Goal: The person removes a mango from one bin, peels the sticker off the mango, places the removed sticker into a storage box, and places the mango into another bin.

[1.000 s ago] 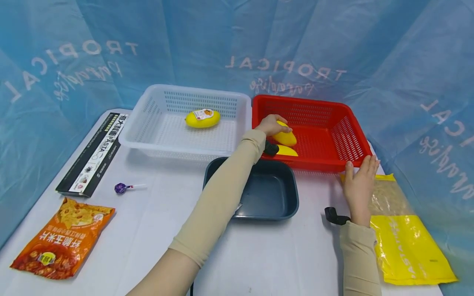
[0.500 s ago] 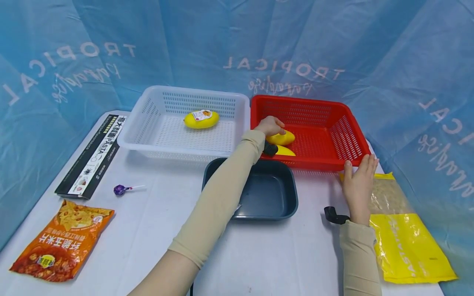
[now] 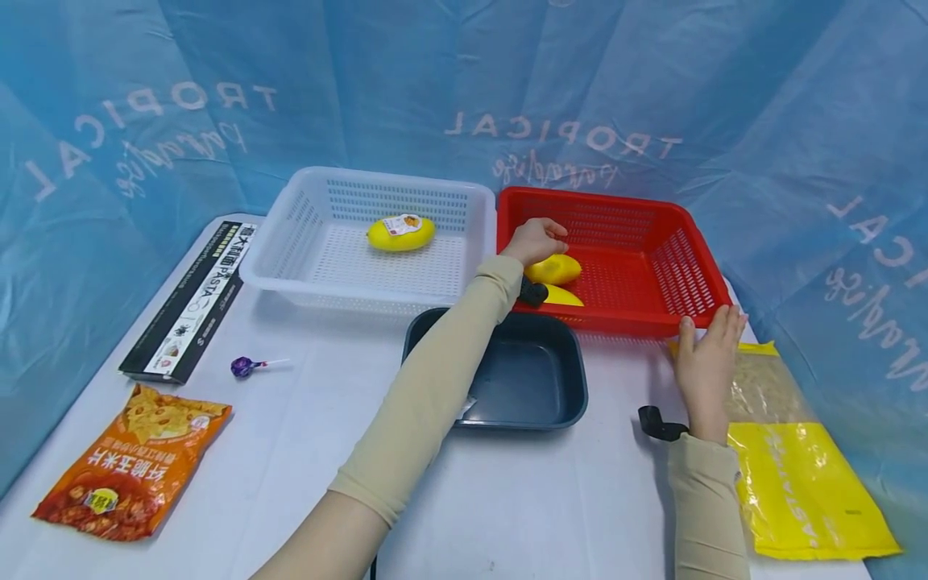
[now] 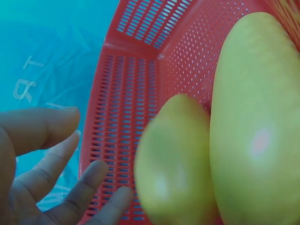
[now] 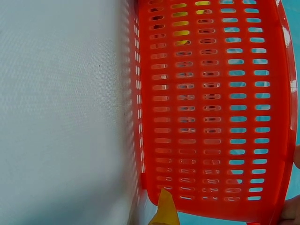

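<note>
My left hand hovers over the left side of the red basket, fingers spread and holding nothing. Just below it a yellow mango lies in that basket, and a second mango sits nearer the front wall, partly hidden by the wrist camera. In the left wrist view, the fingers are apart from the smaller-looking mango; a larger-looking mango is beside it. With straight fingers, my right hand rests against the red basket's front right corner.
A white basket with a labelled mango adjoins on the left. In front stands a dark bin, partly under my left arm. Around lie a pasta box, lollipop, orange chip bag and yellow pasta bag.
My left hand has let go of the mango and lifted slightly off it. That mango has turned and come to lie flat in the red basket. The right hand stays at the corner.
</note>
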Demonstrator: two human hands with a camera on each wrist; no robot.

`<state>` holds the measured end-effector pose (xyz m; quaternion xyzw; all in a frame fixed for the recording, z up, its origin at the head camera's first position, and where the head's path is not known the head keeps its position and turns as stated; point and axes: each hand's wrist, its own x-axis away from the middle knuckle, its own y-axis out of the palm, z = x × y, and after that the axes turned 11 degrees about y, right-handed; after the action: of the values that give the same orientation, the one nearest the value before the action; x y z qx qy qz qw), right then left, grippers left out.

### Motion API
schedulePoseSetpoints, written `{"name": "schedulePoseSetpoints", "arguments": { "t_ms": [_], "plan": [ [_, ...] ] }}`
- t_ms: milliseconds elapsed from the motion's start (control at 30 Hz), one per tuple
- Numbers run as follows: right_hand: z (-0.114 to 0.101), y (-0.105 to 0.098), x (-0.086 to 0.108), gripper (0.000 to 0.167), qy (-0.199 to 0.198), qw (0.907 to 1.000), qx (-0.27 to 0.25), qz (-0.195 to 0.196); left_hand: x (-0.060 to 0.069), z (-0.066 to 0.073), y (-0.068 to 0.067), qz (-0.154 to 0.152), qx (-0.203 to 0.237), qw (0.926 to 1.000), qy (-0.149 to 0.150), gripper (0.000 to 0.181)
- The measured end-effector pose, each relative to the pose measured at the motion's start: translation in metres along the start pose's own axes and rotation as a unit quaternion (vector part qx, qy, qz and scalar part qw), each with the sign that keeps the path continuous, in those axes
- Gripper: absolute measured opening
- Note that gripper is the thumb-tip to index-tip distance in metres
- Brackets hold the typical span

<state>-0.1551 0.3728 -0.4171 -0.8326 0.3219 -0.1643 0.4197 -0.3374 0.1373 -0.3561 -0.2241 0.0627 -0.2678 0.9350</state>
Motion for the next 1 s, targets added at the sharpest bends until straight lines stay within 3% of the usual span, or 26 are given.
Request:
{"name": "schedulePoseSetpoints", "arguments": {
  "t_ms": [800, 1000],
  "plan": [
    [-0.002, -0.001, 0.001, 0.073, 0.004, 0.9999, 0.004, -0.013, 0.015, 0.010, 0.001, -0.019, -0.004, 0.9992, 0.036, 0.039],
    [-0.002, -0.002, 0.001, 0.073, 0.006, 0.9998, 0.007, -0.018, 0.021, 0.015, 0.004, -0.009, -0.004, 0.9987, 0.050, 0.047]
  ]
}}
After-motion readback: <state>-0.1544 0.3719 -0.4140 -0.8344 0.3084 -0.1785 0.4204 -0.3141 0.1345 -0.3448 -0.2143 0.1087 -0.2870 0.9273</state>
